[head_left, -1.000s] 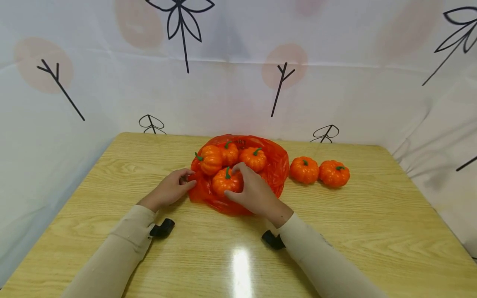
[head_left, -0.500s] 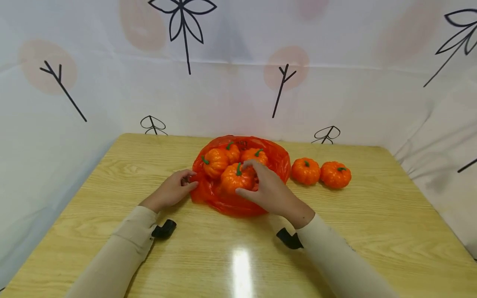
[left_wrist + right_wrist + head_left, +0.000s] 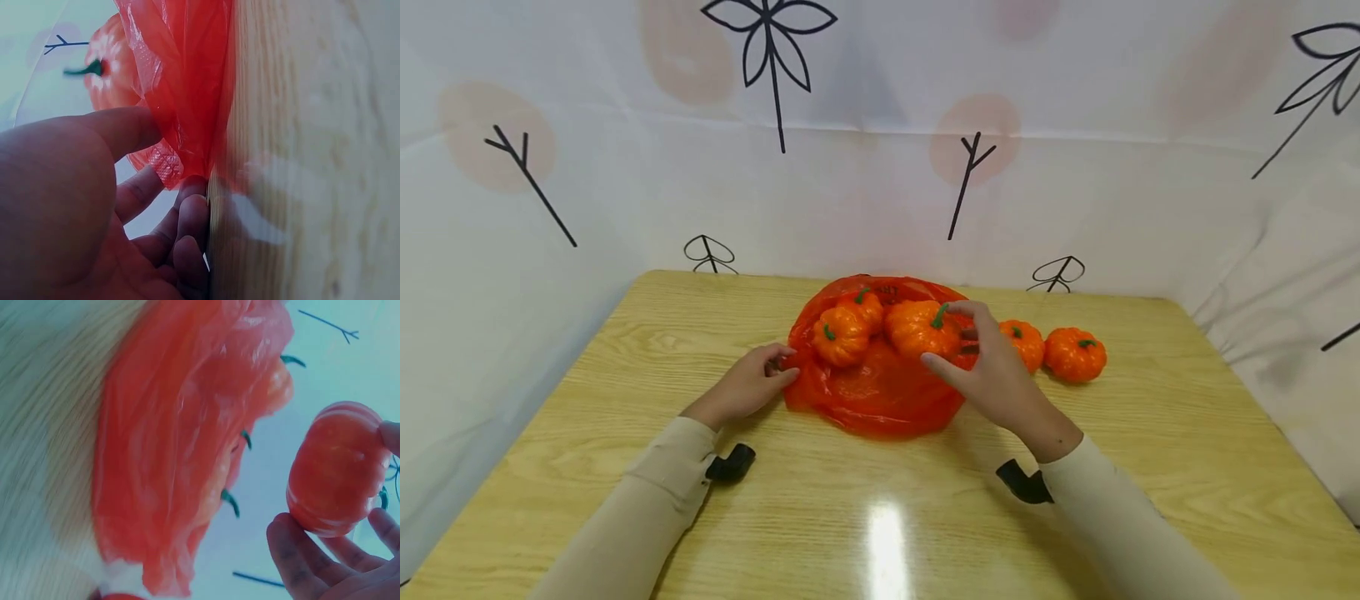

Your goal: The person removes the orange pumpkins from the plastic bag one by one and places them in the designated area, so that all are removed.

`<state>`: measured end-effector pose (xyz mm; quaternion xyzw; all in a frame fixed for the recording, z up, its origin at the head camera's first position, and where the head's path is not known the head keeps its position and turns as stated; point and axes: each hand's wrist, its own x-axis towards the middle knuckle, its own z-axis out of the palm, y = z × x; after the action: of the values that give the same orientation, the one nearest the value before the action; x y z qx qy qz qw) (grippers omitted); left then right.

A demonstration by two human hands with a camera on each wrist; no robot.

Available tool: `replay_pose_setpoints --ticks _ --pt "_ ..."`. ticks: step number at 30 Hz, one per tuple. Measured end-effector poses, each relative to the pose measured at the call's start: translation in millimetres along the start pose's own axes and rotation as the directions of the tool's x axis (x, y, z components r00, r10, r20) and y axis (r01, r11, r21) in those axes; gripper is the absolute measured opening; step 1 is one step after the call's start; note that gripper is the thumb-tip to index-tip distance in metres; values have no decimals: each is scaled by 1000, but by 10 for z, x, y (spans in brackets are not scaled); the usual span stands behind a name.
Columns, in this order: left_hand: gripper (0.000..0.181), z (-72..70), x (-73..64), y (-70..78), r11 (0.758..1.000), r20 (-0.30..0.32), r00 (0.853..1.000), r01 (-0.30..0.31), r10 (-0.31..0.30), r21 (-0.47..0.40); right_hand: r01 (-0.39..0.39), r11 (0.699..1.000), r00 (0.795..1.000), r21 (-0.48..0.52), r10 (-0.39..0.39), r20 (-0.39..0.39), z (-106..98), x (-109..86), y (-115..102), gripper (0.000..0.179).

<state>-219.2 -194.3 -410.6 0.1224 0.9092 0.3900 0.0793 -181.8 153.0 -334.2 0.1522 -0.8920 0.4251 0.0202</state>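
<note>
In the head view, my right hand [image 3: 1003, 379] grips a small orange pumpkin [image 3: 921, 329] with a green stem, raised over the right part of a red plastic bag [image 3: 895, 400]. The right wrist view has this pumpkin [image 3: 337, 469] clear of the bag, thumb and fingertips around its sides. Two pumpkins, a nearer one [image 3: 840, 337] and one behind it [image 3: 867, 308], show in the bag's open mouth; the held one covers what lies behind it. At the bag's left edge, my left hand [image 3: 741, 387] pinches the plastic between thumb [image 3: 128, 128] and fingers.
Two more pumpkins sit on the wooden table [image 3: 1150, 467] right of the bag: one [image 3: 1026, 342] partly behind my right hand, the other [image 3: 1075, 354] farther right. A patterned white cloth [image 3: 865, 200] stands behind the table and along both sides.
My right hand has lifted the pumpkin out from the front of the bag and moved it up and to the right. The left hand stays at the bag's edge.
</note>
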Motion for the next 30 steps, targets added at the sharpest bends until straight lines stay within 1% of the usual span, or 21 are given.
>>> replay_pose_setpoints --ticks 7,13,17,20,24,27,30 --pt "36 31 12 2 1000 -2 1000 -1 1 -4 -10 1000 998 0 10 -65 -189 -118 140 71" --pt "36 31 4 0 1000 -5 1000 4 -4 2 -28 1000 995 8 29 -91 -340 -227 246 70" --pt "35 29 1 -2 1000 -8 1000 5 -5 5 -32 999 993 -11 31 -115 -468 -270 292 69" --pt "35 32 7 -6 1000 -7 1000 -4 4 8 -26 999 989 -26 22 -148 -562 -293 324 67" --pt "36 34 10 -17 1000 -9 1000 2 -2 17 -25 998 984 -52 16 -180 -658 -295 371 64" --pt "37 33 10 -19 1000 -7 1000 10 -10 21 -42 996 983 -73 28 -181 -724 -280 416 65" --pt "37 36 12 -16 1000 -3 1000 10 -10 21 -72 995 983 -67 59 -171 -800 -264 484 69"
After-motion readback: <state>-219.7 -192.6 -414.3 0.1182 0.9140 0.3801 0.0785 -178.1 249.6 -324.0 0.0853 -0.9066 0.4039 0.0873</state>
